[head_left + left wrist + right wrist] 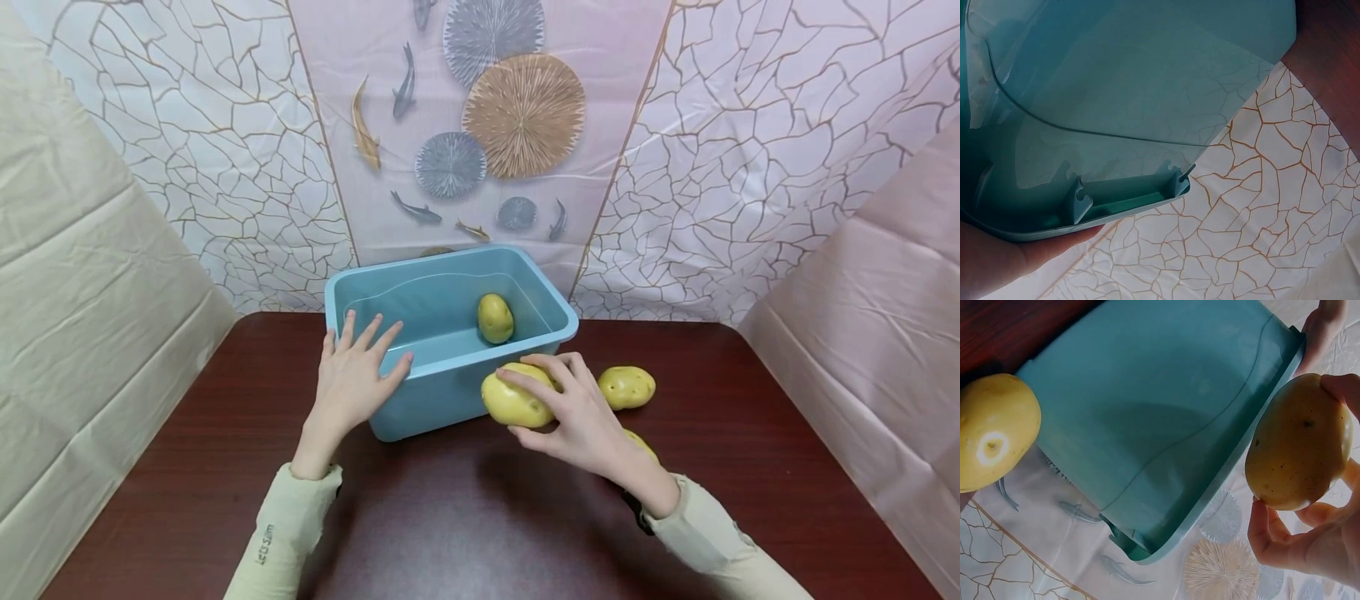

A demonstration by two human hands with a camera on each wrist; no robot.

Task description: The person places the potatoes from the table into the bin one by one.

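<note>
Potato: gripped between right hand's bent fingers and thumb, at blue plastic bin's five o'clock; with empty left hand spread wide at eight o'clock.

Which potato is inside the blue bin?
The bin potato is the one toward the right end of the blue bin. Of the others, the held potato is in the right hand, and two potatoes lie outside on the table.

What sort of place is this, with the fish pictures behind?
Probably a small closed-off table space indoors, though I can't tell which room. A dark reddish-brown table stands between plain side drapes, with a patterned backdrop at its far edge.
</note>
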